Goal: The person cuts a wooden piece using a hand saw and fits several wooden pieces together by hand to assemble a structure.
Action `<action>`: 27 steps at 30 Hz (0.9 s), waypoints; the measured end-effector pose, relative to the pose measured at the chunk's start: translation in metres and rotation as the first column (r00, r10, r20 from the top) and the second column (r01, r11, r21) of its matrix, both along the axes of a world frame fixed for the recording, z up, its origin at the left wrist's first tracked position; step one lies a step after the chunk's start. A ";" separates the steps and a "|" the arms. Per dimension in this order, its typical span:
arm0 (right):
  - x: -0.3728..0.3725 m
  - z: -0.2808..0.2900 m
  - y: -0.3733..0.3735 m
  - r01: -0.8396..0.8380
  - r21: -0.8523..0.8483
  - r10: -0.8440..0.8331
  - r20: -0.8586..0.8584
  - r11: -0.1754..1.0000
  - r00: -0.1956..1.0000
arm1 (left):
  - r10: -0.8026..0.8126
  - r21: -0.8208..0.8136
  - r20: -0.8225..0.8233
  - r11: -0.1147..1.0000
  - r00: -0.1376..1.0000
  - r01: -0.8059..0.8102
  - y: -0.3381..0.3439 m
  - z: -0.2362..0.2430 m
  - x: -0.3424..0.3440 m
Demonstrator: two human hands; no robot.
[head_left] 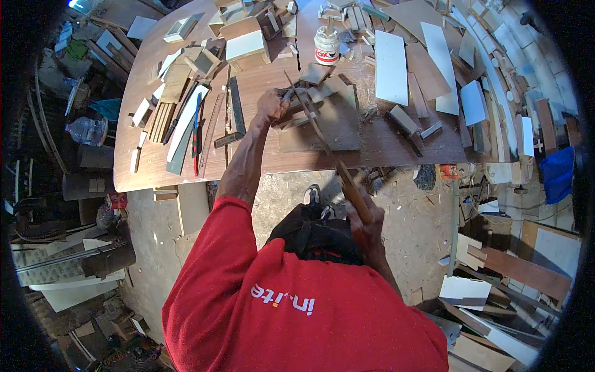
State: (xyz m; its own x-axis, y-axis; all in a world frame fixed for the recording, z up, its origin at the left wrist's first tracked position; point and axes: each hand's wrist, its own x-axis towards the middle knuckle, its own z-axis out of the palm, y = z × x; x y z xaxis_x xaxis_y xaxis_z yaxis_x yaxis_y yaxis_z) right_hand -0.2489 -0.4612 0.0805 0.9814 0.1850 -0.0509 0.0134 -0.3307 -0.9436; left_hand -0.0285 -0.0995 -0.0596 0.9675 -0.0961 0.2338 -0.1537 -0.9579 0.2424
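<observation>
My right hand (365, 226) is closed round the wooden handle of a long handsaw (319, 133), in front of the table's near edge. The saw slants away to the upper left, and its narrow blade is seen nearly edge-on. Beside the blade's far part, my left hand (273, 106) is closed on a small wooden piece (294, 119) and holds it down over a flat board (334, 133). My fingers and the blade partly hide this piece. Just beyond lie small wood blocks (316, 74). Whether the teeth touch the wood cannot be made out.
Around the hands on the brown table (260, 155) are a white tub (326, 46), a metal-and-wood try square (234, 118), a ruler (212, 127), a white panel (390, 68) and several offcuts. Wood scraps (483, 291) are piled on the floor at the right.
</observation>
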 end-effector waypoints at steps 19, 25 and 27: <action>0.002 0.001 0.006 0.049 0.109 -0.049 0.001 0.993 0.999 | -0.038 0.013 0.052 0.999 0.998 0.038 0.015 -0.024 0.007; 0.026 0.000 0.028 -0.010 0.014 0.007 0.196 1.000 0.981 | -0.024 -0.030 0.167 0.999 0.986 0.029 0.016 -0.023 0.000; 0.024 -0.004 0.022 0.017 -0.005 -0.016 0.162 1.000 0.987 | -0.122 -0.264 -0.051 0.959 0.991 0.104 -0.005 0.010 0.001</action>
